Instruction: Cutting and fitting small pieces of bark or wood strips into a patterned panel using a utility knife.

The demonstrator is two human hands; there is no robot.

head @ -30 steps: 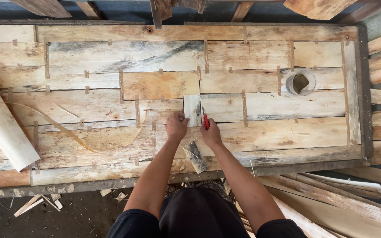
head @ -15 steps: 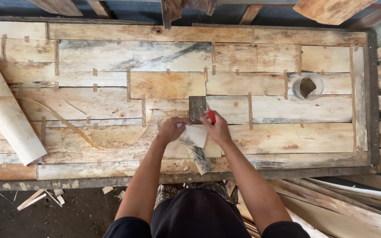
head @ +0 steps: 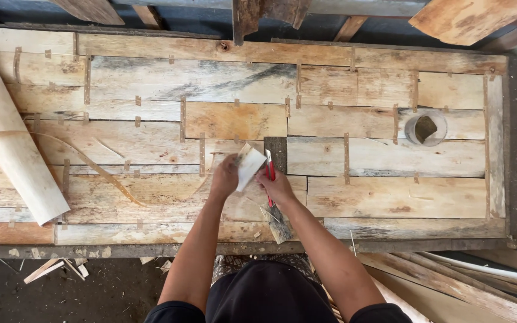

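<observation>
2 hands: left hand (head: 225,177), right hand (head: 277,187). 1 red-handled tool (head: 268,173), 1 pale veneer scrap (head: 250,165), 1 tape roll (head: 425,128), 1 rolled veneer sheet (head: 7,137), 1 patched veneer panel (head: 151,78).

Veneer sheet (head: 240,119) lies flat on bench (head: 513,149). Roll (head: 7,149) at its left end, cup (head: 425,127) on it to the right. Patch (head: 250,166) and knife (head: 269,179) mid-sheet, near edge. Scraps (head: 49,269) on floor, left.

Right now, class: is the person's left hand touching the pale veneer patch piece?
Touching. The head view shows the left hand gripping the lower-left edge of the pale veneer piece, with no gap between them.
</observation>
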